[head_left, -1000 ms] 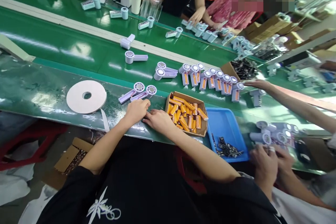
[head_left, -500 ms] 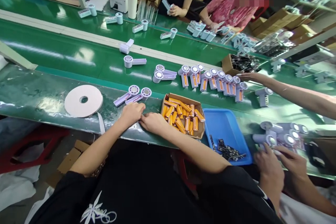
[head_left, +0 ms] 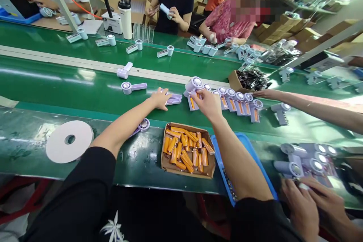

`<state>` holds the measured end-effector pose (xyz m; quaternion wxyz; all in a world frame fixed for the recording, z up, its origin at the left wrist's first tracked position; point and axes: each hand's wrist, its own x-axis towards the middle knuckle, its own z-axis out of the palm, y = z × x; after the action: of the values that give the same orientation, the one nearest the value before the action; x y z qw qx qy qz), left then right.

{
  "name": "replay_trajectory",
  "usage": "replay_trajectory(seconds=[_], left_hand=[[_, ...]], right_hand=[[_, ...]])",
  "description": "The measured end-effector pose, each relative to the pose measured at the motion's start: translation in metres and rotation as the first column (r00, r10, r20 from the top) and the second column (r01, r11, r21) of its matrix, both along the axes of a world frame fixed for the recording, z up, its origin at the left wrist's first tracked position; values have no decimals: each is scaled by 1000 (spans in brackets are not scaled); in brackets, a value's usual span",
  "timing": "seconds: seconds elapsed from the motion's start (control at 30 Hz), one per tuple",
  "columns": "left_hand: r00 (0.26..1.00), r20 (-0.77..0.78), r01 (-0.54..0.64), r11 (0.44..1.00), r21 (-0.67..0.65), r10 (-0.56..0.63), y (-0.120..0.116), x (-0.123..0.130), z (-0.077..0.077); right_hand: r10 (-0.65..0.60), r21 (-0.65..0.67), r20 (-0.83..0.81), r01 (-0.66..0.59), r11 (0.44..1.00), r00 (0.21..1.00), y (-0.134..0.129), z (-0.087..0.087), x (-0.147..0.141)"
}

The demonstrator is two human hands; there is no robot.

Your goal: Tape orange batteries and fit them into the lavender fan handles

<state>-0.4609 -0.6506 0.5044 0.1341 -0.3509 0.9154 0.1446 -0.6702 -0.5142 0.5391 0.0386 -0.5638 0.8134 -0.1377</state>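
"What are the two hands doing?"

"The left hand (head_left: 159,99) has its fingers spread over two open purple shells (head_left: 174,100) on the green belt (head_left: 102,96). I can't tell whether it grips either one. The right hand (head_left: 209,102) is closed, thumb and fingers around a purple fan (head_left: 196,82), with its round head showing above the fingers"

"And where do things lie, taking the box of orange cells (head_left: 164,162) as the centre of the clock?"

"The held fan is at about twelve, the left hand at eleven. A row of purple fans (head_left: 240,102) with orange cells in their handles stretches towards two o'clock, on the belt"

"What about the table?"

"The white roll (head_left: 58,143) lies flat at nine, well apart from the box. Another fan (head_left: 144,124) is at ten, partly hidden by the left forearm. The blue tray (head_left: 261,166) sits just beside the box, at three to four, partly under the right forearm"

"Anyone nearby?"

"At two o'clock a co-worker's hand (head_left: 263,93) is by the carton of black parts (head_left: 235,83). Towards four, another person's hands (head_left: 304,196) are together near a cluster of purple fans (head_left: 295,151); what they hold is too blurred to name"
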Motion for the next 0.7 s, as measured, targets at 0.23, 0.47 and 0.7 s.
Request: replay_trajectory(seconds=[0.23, 0.47, 0.7], left_hand=[[978, -137, 126, 971, -203, -156, 28, 101, 53], [890, -169, 413, 905, -99, -424, 169, 235, 83], [879, -357, 461, 756, 464, -317, 173, 162, 32]], right_hand=[[162, 233, -41, -148, 961, 986, -66, -57, 26], [235, 406, -25, -205, 891, 972, -51, -47, 20], [465, 125, 167, -486, 865, 869, 23, -9, 76]])
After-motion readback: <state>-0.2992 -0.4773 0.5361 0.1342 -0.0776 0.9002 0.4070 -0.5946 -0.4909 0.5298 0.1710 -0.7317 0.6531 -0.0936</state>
